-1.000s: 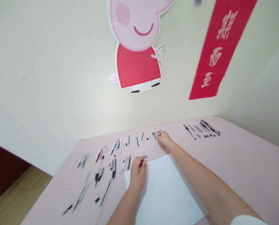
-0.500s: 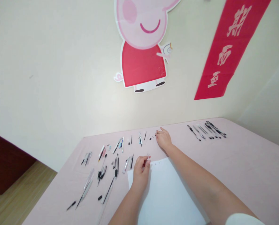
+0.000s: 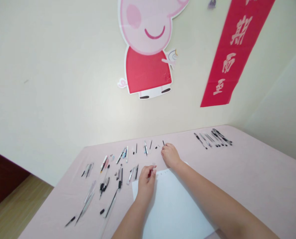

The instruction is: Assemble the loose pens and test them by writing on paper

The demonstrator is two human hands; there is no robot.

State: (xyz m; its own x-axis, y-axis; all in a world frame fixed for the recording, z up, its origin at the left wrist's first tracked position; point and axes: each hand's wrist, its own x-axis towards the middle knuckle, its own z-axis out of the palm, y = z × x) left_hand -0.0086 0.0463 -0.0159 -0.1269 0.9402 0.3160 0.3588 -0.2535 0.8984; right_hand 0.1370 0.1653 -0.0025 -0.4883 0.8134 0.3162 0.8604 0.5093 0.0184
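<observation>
My left hand (image 3: pixel 147 176) is closed, its thumb and fingertips pinching a clear pen barrel (image 3: pixel 154 165) over the top edge of a white sheet of paper (image 3: pixel 178 202). Further off, my right hand (image 3: pixel 170 155) has its fingers curled down at the table, closed around a thin black pen refill (image 3: pixel 163 142) whose tip shows beyond the fingers. Its fingertips are partly hidden. Just left of that hand lie a small black cap (image 3: pixel 156 147) and a tiny clear piece. A white-and-blue pen (image 3: pixel 145 148) rests beyond them.
Dismantled pens, caps and refills (image 3: pixel 120 176) lie in small groups across the left of the pink tablecloth (image 3: pixel 250 172). A row of several black-and-clear pens (image 3: pixel 212 138) lies at the back right. Behind the table, the wall carries a pig cutout (image 3: pixel 148 71) and a red banner (image 3: pixel 227 63).
My right hand's fingers have drawn in from spread to curled, with the black refill now showing past them. My left hand keeps its pinch on the clear barrel. The view has shifted slightly.
</observation>
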